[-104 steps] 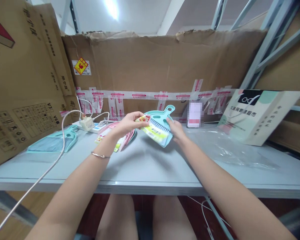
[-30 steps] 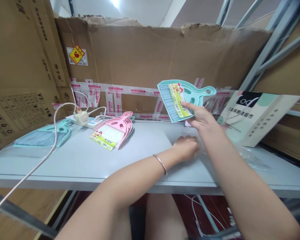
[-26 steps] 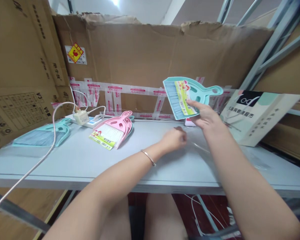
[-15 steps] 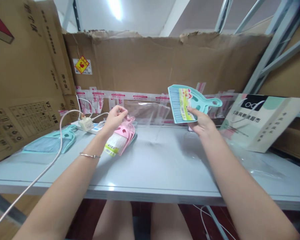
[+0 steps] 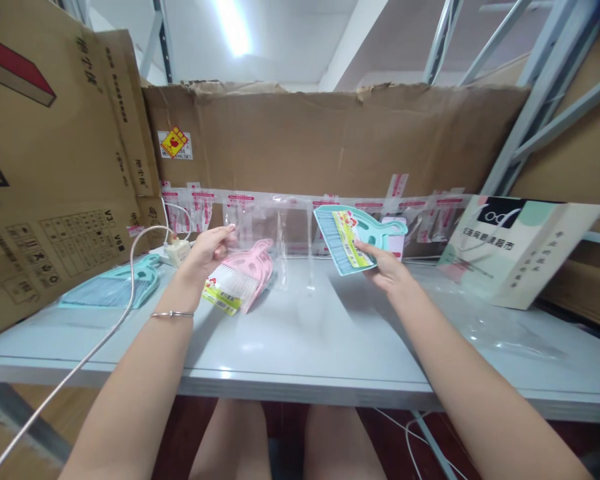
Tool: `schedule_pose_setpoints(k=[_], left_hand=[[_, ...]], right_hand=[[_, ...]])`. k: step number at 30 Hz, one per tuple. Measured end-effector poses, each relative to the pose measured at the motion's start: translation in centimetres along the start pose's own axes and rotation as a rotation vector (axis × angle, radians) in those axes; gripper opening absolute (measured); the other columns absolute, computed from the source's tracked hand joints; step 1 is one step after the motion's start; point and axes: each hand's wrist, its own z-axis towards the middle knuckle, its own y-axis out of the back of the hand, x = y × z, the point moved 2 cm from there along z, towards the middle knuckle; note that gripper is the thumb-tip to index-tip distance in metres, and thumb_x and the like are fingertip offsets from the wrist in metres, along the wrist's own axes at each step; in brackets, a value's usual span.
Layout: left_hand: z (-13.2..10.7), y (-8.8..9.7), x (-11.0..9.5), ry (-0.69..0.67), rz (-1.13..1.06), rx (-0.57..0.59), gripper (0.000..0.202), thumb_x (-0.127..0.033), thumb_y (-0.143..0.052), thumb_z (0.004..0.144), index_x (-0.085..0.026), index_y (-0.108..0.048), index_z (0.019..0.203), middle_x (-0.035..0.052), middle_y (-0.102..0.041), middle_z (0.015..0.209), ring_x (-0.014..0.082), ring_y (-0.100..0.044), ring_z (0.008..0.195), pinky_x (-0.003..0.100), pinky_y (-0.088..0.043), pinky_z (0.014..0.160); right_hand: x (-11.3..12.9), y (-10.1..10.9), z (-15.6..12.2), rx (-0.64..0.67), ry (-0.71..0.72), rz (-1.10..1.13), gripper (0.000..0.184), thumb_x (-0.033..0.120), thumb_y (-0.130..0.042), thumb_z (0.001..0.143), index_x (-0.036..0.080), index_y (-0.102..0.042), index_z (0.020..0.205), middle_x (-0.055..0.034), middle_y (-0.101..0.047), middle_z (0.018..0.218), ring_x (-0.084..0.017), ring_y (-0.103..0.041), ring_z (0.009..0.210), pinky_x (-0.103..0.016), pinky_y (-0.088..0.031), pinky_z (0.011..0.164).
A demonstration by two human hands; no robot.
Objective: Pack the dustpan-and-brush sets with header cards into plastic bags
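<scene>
My right hand (image 5: 387,272) grips a teal mini dustpan-and-brush set (image 5: 353,236) with a yellow label, held up above the grey table (image 5: 300,340). My left hand (image 5: 207,248) pinches the top corner of a clear plastic bag (image 5: 275,230) and holds it raised, hanging down towards the table. Just below and behind the bag lies a pink dustpan-and-brush set (image 5: 243,281) with its own yellow label. The bag hangs between my two hands, left of the teal set.
Another teal dustpan set (image 5: 113,288) lies at the far left. A power strip with a plug (image 5: 177,250) and a white cable (image 5: 95,340) run along the left. A printed box (image 5: 517,248) and loose clear plastic (image 5: 485,320) lie at right. Cardboard walls stand behind.
My left hand reached across to the plastic at right, took a clear bag and carried it left, now lifted. My right hand lowered the teal set slightly towards the bag.
</scene>
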Motion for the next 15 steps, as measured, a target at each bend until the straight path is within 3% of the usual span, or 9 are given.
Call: schedule_pose_setpoints(k=[5,10,12,15], left_hand=[[0.0,-0.7,1.1,0.053,0.252,0.007,0.026,-0.034,-0.064,0.070,-0.013,-0.055,0.059,-0.0009,-0.053,0.050,0.0025,-0.031,0.032,0.017,-0.020,0.033],[-0.1,-0.9,2.3,0.030,0.562,-0.017,0.020,-0.033,-0.062,0.073,-0.015,-0.061,0.063,0.0005,-0.055,0.053,0.0109,-0.049,0.044,0.021,-0.035,0.042],[-0.2,-0.6,2.3,0.001,0.698,-0.077,0.016,-0.031,-0.062,0.072,-0.016,-0.062,0.067,0.0039,-0.059,0.062,0.0176,-0.058,0.058,0.025,-0.042,0.052],[-0.7,-0.6,1.5,-0.093,0.883,-0.223,0.023,-0.026,-0.062,0.073,-0.015,-0.062,0.094,0.0127,-0.060,0.098,0.0285,-0.059,0.091,0.035,-0.044,0.075]], right_hand=[[-0.3,0.0,-0.3,0.007,-0.048,-0.073,0.023,0.002,-0.061,0.072,0.015,-0.063,0.090,-0.0025,-0.073,0.078,-0.016,-0.069,0.070,-0.029,-0.059,0.072],[-1.4,0.0,-1.0,0.048,-0.134,-0.213,0.023,0.002,-0.066,0.068,0.014,-0.064,0.087,-0.0056,-0.072,0.078,-0.018,-0.069,0.066,-0.032,-0.059,0.069],[-1.8,0.0,-1.0,0.064,-0.145,-0.255,0.026,0.002,-0.068,0.065,0.015,-0.063,0.087,-0.0055,-0.073,0.080,-0.018,-0.069,0.067,-0.033,-0.058,0.072],[-2.2,0.1,-0.9,0.075,-0.129,-0.286,0.032,0.002,-0.071,0.062,0.017,-0.062,0.089,-0.0039,-0.073,0.082,-0.019,-0.069,0.072,-0.034,-0.057,0.077]])
